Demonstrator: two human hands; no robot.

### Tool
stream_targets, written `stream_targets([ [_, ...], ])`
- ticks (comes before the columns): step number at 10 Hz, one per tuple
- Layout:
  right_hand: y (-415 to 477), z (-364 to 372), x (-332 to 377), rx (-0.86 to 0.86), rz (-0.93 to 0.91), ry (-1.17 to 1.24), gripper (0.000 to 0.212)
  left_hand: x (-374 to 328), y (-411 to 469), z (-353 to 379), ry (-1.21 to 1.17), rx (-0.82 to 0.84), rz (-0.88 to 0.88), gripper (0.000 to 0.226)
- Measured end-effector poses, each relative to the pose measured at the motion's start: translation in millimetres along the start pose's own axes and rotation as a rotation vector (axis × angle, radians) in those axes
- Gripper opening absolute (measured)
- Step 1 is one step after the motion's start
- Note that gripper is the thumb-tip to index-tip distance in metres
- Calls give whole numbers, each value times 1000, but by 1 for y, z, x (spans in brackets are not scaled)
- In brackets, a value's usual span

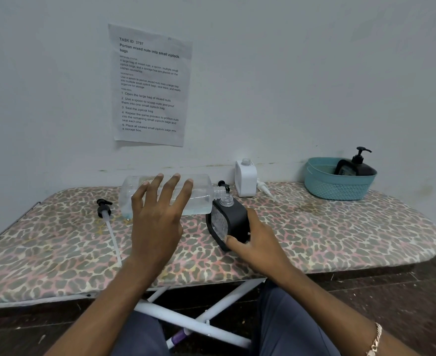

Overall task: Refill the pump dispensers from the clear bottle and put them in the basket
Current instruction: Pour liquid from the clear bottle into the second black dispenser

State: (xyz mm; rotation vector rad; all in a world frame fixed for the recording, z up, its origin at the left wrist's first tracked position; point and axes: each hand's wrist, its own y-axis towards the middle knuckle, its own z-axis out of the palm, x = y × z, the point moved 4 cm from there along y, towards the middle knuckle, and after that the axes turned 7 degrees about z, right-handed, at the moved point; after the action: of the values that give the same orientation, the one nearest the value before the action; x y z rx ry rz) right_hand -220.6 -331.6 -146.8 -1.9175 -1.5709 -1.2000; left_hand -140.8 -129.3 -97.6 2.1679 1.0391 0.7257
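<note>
The clear bottle (199, 196) lies level just above the board, its open mouth right over the open neck of a black dispenser (233, 219). A little liquid shows inside the bottle. My left hand (157, 214) holds the bottle, four fingers spread across its near side and the thumb hidden. My right hand (255, 242) grips the black dispenser, thumb on its front face, and tilts it toward the bottle. A black pump (103, 209) with a long tube lies to the left. The teal basket (340, 188) at the back right holds another black dispenser (357, 164) with its pump on.
A white dispenser (245, 179) without its pump stands by the wall, a white pump (264, 188) lying beside it. Another black pump (223, 185) sits behind the bottle's mouth. The leopard-print ironing board (327, 235) carries everything. A printed sheet (150, 86) hangs on the wall.
</note>
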Motion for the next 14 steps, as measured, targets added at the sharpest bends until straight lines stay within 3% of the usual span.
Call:
stream_targets([
  [14,0,0,0,-5,-4,12,48,0,0,1,6,3,-1,85],
])
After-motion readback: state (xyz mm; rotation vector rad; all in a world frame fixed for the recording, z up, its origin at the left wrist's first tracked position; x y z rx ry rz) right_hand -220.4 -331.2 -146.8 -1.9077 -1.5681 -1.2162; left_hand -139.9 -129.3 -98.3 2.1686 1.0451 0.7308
